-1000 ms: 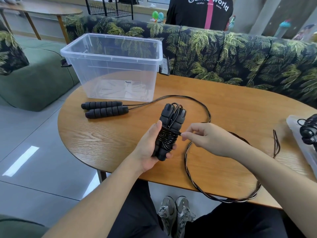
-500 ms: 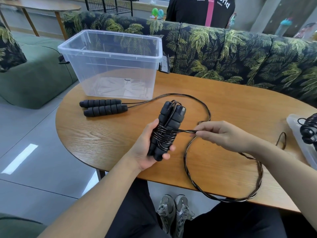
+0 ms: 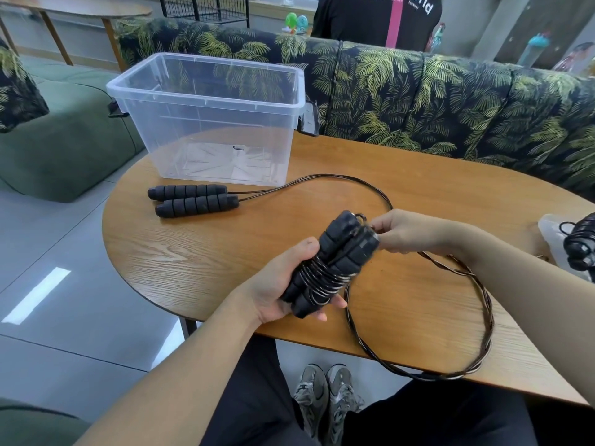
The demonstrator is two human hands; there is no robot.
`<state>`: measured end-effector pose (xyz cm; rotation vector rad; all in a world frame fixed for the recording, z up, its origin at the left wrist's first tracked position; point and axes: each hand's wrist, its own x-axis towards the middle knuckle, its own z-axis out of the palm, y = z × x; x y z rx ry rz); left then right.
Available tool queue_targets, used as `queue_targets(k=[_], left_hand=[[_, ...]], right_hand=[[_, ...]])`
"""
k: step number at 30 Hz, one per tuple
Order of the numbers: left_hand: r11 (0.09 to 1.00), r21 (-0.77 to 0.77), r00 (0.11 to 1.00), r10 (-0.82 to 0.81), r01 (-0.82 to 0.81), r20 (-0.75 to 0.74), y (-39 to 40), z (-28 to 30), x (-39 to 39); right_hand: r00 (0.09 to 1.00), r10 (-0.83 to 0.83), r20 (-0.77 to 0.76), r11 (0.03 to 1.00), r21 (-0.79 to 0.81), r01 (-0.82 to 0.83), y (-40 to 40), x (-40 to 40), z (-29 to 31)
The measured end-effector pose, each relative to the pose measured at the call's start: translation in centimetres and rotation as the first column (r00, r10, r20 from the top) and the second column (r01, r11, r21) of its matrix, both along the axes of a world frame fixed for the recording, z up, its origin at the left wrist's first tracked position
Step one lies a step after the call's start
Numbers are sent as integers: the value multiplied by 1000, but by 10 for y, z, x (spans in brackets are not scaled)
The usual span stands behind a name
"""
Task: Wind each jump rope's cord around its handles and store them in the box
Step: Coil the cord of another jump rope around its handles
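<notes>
The left hand (image 3: 277, 284) grips a pair of black foam handles (image 3: 335, 259) held side by side, thumb across the front and fingers curled round the lower part from behind. The bundle is tilted, its top end leaning to the right, above the near edge of the oval wooden desk (image 3: 225, 246). Several turns of dark cord (image 3: 317, 280) are wound round the middle of the handles. The right hand (image 3: 405, 231) is at the top end of the bundle, its fingertips pinching the cord just beside the handle caps; exactly how the cord runs there is hard to make out. The unwound remainder of the cord (image 3: 483, 317) lies in a large loose loop on the desk, to the right and towards the near edge, partly hidden under the right forearm. A second jump rope (image 3: 193, 199) lies unwound on the desk further back, its two handles parallel and touching, with its cord trailing away to the right. Just behind it stands a clear plastic box (image 3: 206, 91) with nothing visible in it. At the right edge of the desk a lid (image 3: 553, 233) carries another dark wound bundle (image 3: 579, 244), cut off by the frame.
</notes>
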<state>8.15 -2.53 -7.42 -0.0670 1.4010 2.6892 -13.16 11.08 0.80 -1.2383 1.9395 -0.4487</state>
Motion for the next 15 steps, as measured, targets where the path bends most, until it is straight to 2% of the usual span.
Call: queue_targets(k=[3, 6, 9, 15], left_hand=[[999, -26, 1000, -28, 28, 6, 1, -1, 0], [999, -21, 1000, -26, 26, 8, 1, -2, -1], [997, -33, 997, -73, 73, -4, 1, -4, -3], [971, -182, 984, -138, 156, 110, 3, 6, -10]], right_hand=[[988, 39, -148, 999, 31, -35, -19, 5, 6], [970, 21, -241, 1000, -15, -26, -34, 9, 16], [962, 60, -265, 998, -18, -67, -42, 15, 26], [905, 208, -371, 978, 77, -193, -45, 32, 41]])
